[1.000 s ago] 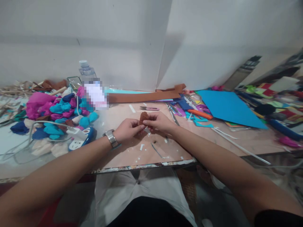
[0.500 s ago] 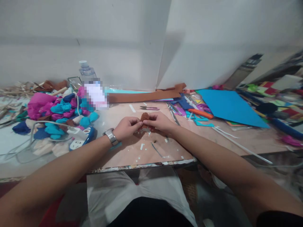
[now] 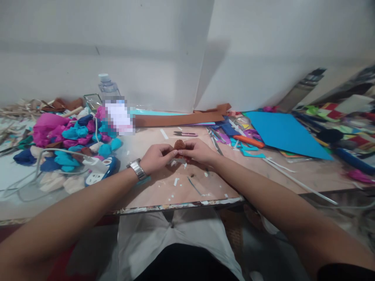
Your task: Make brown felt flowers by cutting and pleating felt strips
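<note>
Between my two hands is a small, rounded brown piece (image 3: 179, 145) that looks like crumpled paper or cloth; its lower part is hidden by my fingers. My left hand (image 3: 157, 158), with a metal watch (image 3: 136, 169) on the wrist, pinches it from the left. From the right, my right hand (image 3: 199, 151) grips the same piece, the two thumbs nearly meeting in front. Just beyond my hands, thread snips (image 3: 185, 134) lie on the table (image 3: 164, 191). White paper scraps (image 3: 176, 182) are scattered below my hands.
At left lie pink, blue and cream crumpled bundles (image 3: 51, 128), a power strip (image 3: 101, 171) with a cable, and a bottle (image 3: 108, 86). A brown strip (image 3: 178, 119) runs along the back. Rightward are an orange-handled tool (image 3: 249, 141), a blue sheet (image 3: 288, 132) and a white stick (image 3: 301, 181).
Both hands stay in nearly the same place around the brown piece. Its top looks slightly more rounded, and the view has shifted a little.
</note>
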`<move>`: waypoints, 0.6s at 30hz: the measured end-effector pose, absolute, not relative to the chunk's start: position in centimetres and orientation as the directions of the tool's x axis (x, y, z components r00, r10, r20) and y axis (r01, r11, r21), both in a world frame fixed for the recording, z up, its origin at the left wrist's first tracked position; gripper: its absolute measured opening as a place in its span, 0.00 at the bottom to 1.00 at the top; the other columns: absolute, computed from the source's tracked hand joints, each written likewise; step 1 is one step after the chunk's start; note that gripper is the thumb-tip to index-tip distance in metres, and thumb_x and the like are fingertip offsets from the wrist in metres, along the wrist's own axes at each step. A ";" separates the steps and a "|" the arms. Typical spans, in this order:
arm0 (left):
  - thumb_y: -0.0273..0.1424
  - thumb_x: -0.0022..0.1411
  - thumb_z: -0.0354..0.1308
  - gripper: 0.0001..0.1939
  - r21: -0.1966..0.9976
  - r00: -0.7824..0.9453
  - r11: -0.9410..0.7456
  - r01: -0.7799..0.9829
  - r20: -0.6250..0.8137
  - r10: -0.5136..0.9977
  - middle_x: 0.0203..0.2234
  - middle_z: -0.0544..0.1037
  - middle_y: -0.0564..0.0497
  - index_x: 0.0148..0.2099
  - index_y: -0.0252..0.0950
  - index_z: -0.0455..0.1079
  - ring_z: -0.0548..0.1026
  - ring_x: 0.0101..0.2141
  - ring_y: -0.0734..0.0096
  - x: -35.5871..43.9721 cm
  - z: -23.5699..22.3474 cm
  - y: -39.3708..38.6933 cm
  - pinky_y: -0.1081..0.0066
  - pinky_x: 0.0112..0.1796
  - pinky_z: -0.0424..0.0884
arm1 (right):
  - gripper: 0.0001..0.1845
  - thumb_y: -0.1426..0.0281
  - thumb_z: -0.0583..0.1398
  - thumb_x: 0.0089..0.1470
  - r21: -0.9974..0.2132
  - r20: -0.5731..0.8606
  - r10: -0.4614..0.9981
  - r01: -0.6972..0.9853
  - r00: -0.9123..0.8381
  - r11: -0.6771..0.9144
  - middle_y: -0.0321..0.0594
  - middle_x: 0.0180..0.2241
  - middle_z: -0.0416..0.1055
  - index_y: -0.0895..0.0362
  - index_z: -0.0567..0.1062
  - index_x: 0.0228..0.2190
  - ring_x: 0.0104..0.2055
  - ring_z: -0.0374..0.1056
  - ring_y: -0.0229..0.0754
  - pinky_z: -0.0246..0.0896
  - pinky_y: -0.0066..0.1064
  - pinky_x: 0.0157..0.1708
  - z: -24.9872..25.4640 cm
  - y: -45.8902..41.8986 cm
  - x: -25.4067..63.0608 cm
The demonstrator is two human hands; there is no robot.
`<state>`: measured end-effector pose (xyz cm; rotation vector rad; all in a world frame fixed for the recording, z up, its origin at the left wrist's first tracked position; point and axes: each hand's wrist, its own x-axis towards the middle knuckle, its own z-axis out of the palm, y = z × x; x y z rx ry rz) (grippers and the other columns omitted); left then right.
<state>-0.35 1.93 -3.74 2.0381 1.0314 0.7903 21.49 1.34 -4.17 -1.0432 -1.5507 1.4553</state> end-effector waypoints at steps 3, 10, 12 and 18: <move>0.45 0.69 0.58 0.20 0.812 0.486 -0.423 0.403 0.202 0.850 0.24 0.78 0.51 0.34 0.35 0.77 0.72 0.27 0.69 -0.3 -3.8 1.9 0.72 0.31 0.64 | 0.21 0.54 0.73 0.48 -0.997 -0.004 0.923 0.077 -0.385 0.028 0.32 0.23 0.70 0.59 0.77 0.29 0.23 0.61 0.33 0.55 0.27 0.22 -4.2 1.3 21.5; 0.46 0.69 0.58 0.21 0.845 0.468 -0.388 0.368 0.192 0.862 0.22 0.75 0.53 0.30 0.34 0.74 0.69 0.25 0.72 -0.2 -3.8 2.0 0.72 0.28 0.62 | 0.21 0.52 0.71 0.52 -0.994 0.030 0.923 0.085 -0.384 0.067 0.31 0.22 0.68 0.58 0.76 0.29 0.23 0.61 0.34 0.54 0.26 0.22 -4.9 1.6 21.6; 0.46 0.68 0.59 0.21 0.856 0.462 -0.372 0.359 0.184 0.868 0.22 0.74 0.53 0.30 0.34 0.74 0.69 0.25 0.72 -0.2 -3.8 2.0 0.73 0.28 0.63 | 0.22 0.52 0.71 0.53 -0.994 0.047 0.922 0.076 -0.385 0.082 0.30 0.22 0.67 0.57 0.76 0.29 0.23 0.61 0.34 0.55 0.26 0.22 -4.8 1.5 21.5; 0.47 0.66 0.61 0.22 0.904 0.430 -0.292 0.310 0.141 0.892 0.18 0.71 0.55 0.28 0.35 0.69 0.66 0.21 0.75 0.1 -4.0 2.1 0.74 0.25 0.61 | 0.22 0.51 0.69 0.54 -0.990 0.095 0.927 0.064 -0.363 0.126 0.30 0.23 0.66 0.56 0.71 0.30 0.22 0.61 0.34 0.55 0.25 0.21 -4.5 1.2 21.2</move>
